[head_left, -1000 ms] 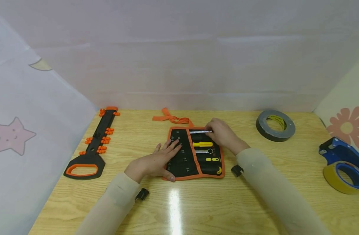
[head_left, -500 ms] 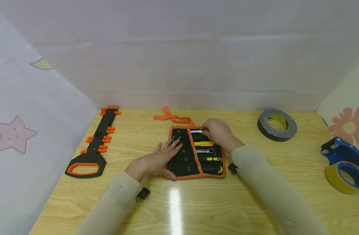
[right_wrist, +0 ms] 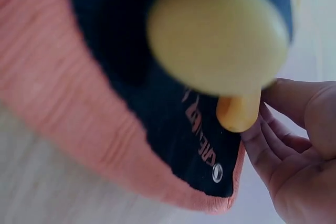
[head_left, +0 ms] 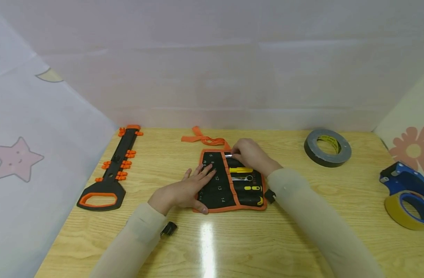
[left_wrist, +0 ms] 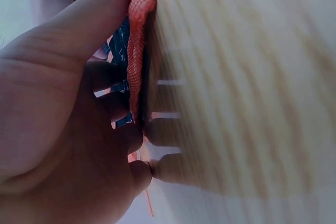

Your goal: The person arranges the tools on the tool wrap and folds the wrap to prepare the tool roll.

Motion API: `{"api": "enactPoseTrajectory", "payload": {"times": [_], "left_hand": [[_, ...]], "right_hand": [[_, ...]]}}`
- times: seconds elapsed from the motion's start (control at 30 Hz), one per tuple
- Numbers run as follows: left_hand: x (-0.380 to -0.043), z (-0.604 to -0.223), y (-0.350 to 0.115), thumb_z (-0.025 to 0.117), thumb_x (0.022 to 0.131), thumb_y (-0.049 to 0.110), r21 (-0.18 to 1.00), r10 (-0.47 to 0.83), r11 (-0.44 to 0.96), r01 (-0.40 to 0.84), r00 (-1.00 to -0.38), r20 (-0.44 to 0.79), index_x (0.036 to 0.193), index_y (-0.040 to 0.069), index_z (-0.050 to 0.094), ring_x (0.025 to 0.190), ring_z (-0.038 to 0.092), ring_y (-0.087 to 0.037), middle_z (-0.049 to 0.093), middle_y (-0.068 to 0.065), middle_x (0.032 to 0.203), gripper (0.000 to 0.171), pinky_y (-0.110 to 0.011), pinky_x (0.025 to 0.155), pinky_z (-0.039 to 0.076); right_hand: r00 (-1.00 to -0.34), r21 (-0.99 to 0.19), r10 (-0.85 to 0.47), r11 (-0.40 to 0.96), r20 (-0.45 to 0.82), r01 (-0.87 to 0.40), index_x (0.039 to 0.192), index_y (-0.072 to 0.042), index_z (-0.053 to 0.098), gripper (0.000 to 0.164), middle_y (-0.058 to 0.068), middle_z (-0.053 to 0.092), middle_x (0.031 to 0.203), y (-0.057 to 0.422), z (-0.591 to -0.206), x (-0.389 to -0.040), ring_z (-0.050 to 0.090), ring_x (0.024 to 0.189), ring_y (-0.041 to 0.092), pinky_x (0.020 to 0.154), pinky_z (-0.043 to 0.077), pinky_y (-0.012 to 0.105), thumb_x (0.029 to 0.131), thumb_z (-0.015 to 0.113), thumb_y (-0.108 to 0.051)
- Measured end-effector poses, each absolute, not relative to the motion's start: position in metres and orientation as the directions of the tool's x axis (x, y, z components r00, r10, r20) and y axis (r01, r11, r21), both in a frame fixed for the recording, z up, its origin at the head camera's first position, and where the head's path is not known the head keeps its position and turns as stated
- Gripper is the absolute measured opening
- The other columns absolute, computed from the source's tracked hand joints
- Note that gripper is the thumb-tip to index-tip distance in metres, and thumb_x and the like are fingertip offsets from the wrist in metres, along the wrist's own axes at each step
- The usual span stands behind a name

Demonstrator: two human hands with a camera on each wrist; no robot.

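Note:
A black tool roll (head_left: 215,185) with orange edging and white size numbers lies unrolled on the table. My left hand (head_left: 185,192) rests on its left part with fingers spread, the thumb (left_wrist: 105,9) along the orange edge in the left wrist view. At the farthest pocket my right hand (head_left: 251,153) pinches a silver wrench (head_left: 228,156), most of which the hand and pocket hide. Nearer pockets hold a yellow-handled tool (head_left: 240,170), a ring-ended wrench (head_left: 242,178) and black tools with yellow parts (head_left: 256,188). The right wrist view shows a blurred yellow handle end (right_wrist: 218,35) beside the right hand (right_wrist: 299,145).
Orange tie straps (head_left: 203,139) trail behind the roll. A black rack with orange clips (head_left: 109,173) lies at left. A grey tape roll (head_left: 328,148) lies at back right, and a blue tape dispenser with yellow tape (head_left: 401,214) at far right.
My right hand has slid left along the far pocket with the wrench, and less of the metal shows. The left hand keeps its place on the roll.

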State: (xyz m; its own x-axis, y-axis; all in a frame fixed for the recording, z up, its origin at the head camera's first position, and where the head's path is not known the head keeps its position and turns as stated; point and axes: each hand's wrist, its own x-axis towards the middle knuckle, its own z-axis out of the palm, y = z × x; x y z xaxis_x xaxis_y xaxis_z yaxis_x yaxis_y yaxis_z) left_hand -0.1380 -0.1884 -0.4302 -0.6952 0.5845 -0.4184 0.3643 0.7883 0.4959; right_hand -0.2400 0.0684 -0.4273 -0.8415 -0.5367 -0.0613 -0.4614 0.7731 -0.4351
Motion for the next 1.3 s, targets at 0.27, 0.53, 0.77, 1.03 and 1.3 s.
{"api": "enactPoseTrajectory", "payload": {"times": [0.27,0.53,0.77,1.03,1.3], "left_hand": [[-0.138,-0.429,-0.188,0.089,0.085,0.044,0.499,0.585,0.787,0.362,-0.694,-0.419,0.176,0.016,0.006,0.17,-0.013,-0.035,-0.009,-0.005,0.184,0.126,-0.064,0.136,-0.006],[-0.138,-0.429,-0.186,0.089,0.085,0.047,0.479,0.582,0.793,0.376,-0.7,-0.413,0.176,0.016,0.009,0.17,-0.011,-0.035,-0.007,-0.005,0.184,0.125,-0.063,0.137,-0.003],[-0.134,-0.43,-0.189,0.088,0.087,0.048,0.441,0.572,0.807,0.394,-0.709,-0.413,0.176,0.016,0.012,0.171,-0.008,-0.035,-0.004,-0.006,0.184,0.121,-0.06,0.138,0.0],[-0.123,-0.426,-0.199,0.088,0.09,0.042,0.441,0.584,0.795,0.417,-0.724,-0.367,0.173,0.011,0.027,0.17,0.008,-0.039,0.013,-0.01,0.183,0.108,-0.06,0.137,0.017],[-0.111,-0.42,-0.201,0.081,0.099,0.032,0.389,0.648,0.741,0.547,-0.733,-0.206,0.154,0.005,0.06,0.155,0.048,-0.035,0.05,-0.012,0.168,0.065,-0.053,0.124,0.045]], "right_hand": [[-0.837,-0.435,-0.544,0.77,-0.066,-0.466,0.113,-0.004,0.084,0.019,0.012,0.079,0.109,0.065,-0.429,-0.243,0.073,0.099,0.027,0.092,0.063,0.044,0.106,0.07,-0.014],[-0.852,-0.482,-0.516,0.769,-0.083,-0.419,0.128,-0.006,0.079,0.026,0.012,0.078,0.123,0.087,-0.429,-0.237,0.073,0.111,0.029,0.1,0.061,0.049,0.109,0.067,-0.019],[-0.857,-0.526,-0.515,0.728,0.003,-0.439,0.123,-0.002,0.079,0.024,0.013,0.076,0.116,0.122,-0.422,-0.216,0.072,0.101,0.027,0.09,0.062,0.047,0.107,0.069,-0.017],[-0.85,-0.601,-0.524,0.661,0.058,-0.449,0.121,-0.001,0.079,0.021,0.011,0.079,0.114,0.16,-0.421,-0.179,0.075,0.101,0.026,0.091,0.064,0.05,0.105,0.071,-0.013],[-0.843,-0.632,-0.534,0.632,0.065,-0.449,0.115,-0.007,0.08,0.016,0.004,0.08,0.112,0.181,-0.431,-0.134,0.076,0.102,0.021,0.092,0.065,0.043,0.099,0.077,-0.007]]}}
